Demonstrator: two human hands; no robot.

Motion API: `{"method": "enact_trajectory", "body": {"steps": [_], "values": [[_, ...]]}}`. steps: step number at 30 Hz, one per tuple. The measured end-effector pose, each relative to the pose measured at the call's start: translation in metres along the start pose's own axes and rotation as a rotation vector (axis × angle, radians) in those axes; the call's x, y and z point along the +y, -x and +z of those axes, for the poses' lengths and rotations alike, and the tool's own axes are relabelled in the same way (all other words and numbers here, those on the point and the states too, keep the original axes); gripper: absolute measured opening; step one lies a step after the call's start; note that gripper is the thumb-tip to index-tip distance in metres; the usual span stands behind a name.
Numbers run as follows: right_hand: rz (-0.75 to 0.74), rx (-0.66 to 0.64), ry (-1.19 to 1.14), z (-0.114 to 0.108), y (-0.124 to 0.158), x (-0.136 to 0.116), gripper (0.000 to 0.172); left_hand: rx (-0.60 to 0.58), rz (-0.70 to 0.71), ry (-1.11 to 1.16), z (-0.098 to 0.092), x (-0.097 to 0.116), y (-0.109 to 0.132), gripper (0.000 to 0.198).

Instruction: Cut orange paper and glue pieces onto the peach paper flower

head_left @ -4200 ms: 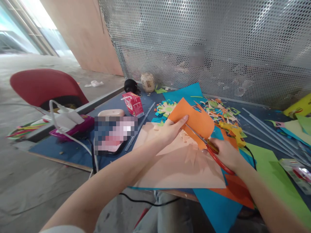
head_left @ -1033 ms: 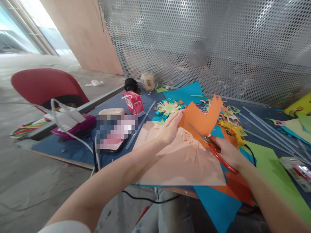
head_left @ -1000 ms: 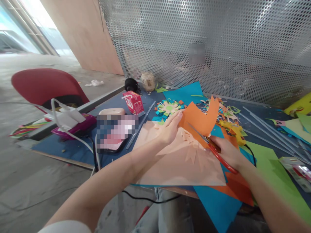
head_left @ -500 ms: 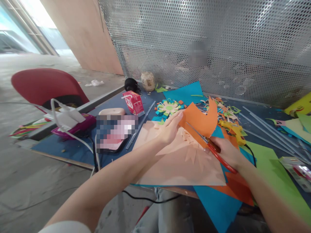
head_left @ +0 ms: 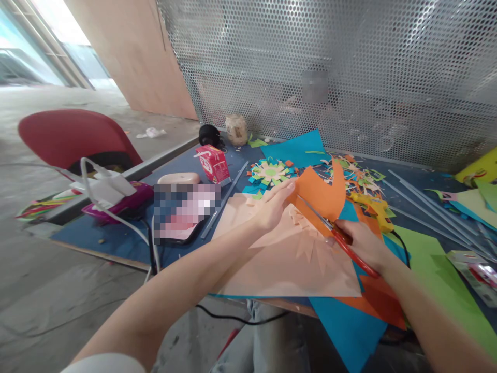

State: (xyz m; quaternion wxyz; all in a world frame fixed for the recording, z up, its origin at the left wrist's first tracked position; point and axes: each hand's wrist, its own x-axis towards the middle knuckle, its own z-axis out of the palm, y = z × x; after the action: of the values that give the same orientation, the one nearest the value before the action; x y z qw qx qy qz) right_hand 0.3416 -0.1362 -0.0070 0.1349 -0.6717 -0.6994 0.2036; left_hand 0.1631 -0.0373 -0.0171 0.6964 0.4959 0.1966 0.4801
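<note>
My left hand (head_left: 274, 207) grips the left edge of an orange paper sheet (head_left: 320, 194), its fingers pressed together along the edge. My right hand (head_left: 363, 243) is closed around the red handles of a pair of scissors (head_left: 351, 254). The metal blades lie across the lower part of the orange sheet, pointing up and left towards my left hand. Beneath both hands lies a large peach paper sheet (head_left: 248, 269), with zigzag-cut peach pieces (head_left: 310, 248) on it. A layered paper flower (head_left: 271, 172) in blue, green and peach sits just beyond my left hand.
A yellow glue gun (head_left: 373, 207) with a black cord lies right of the scissors, near paper scraps (head_left: 361, 173). Clear glue sticks (head_left: 430, 207) and green paper (head_left: 430, 269) are farther right. Leftward stand a red drink carton (head_left: 215, 165), a phone (head_left: 190, 212) and a purple power strip (head_left: 116, 202).
The orange sheet's upper part has tilted slightly down and left. My hands and the scissors are almost where they were.
</note>
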Motion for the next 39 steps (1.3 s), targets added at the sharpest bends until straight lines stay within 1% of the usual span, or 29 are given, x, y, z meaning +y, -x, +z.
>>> {"method": "enact_trajectory", "body": {"steps": [3,8,15,17,20,23,26,28,29,32,36,39], "values": [[-0.004,0.001,-0.007,0.001,0.000,0.001,0.029,-0.017,-0.012,0.010,0.001,0.000,-0.001,0.030],[-0.006,0.022,0.014,0.001,0.001,0.001,0.026,-0.074,0.009,0.017,-0.001,-0.002,-0.005,0.029],[-0.014,0.019,0.036,0.002,0.000,0.002,0.024,-0.092,-0.003,0.014,-0.001,-0.001,-0.004,0.029],[-0.020,0.028,0.019,0.002,-0.001,0.003,0.026,-0.107,0.014,0.001,-0.002,-0.003,-0.005,0.029],[-0.001,0.056,-0.034,0.003,-0.001,0.003,0.034,-0.115,0.048,-0.017,-0.004,-0.007,-0.007,0.033],[0.024,0.088,-0.127,0.002,0.000,0.001,0.036,-0.077,0.096,-0.091,-0.004,-0.006,-0.006,0.034],[0.043,0.089,-0.173,0.002,0.001,0.002,0.034,0.021,0.123,-0.263,0.000,0.002,-0.002,0.019],[0.049,0.089,-0.187,0.003,0.000,0.003,0.033,0.054,0.136,-0.356,0.004,0.008,0.001,0.011],[0.051,0.093,-0.191,0.004,0.000,0.004,0.033,0.058,0.146,-0.384,0.005,0.010,0.001,0.011],[0.039,0.100,-0.169,0.005,-0.001,0.005,0.033,0.035,0.167,-0.427,0.006,0.010,0.001,0.011],[0.004,0.111,-0.078,0.003,-0.001,0.005,0.033,-0.029,0.224,-0.465,0.003,0.004,0.000,0.011],[0.015,0.109,-0.065,0.002,-0.001,0.004,0.033,-0.057,0.267,-0.492,0.001,0.001,0.000,0.011]]}}
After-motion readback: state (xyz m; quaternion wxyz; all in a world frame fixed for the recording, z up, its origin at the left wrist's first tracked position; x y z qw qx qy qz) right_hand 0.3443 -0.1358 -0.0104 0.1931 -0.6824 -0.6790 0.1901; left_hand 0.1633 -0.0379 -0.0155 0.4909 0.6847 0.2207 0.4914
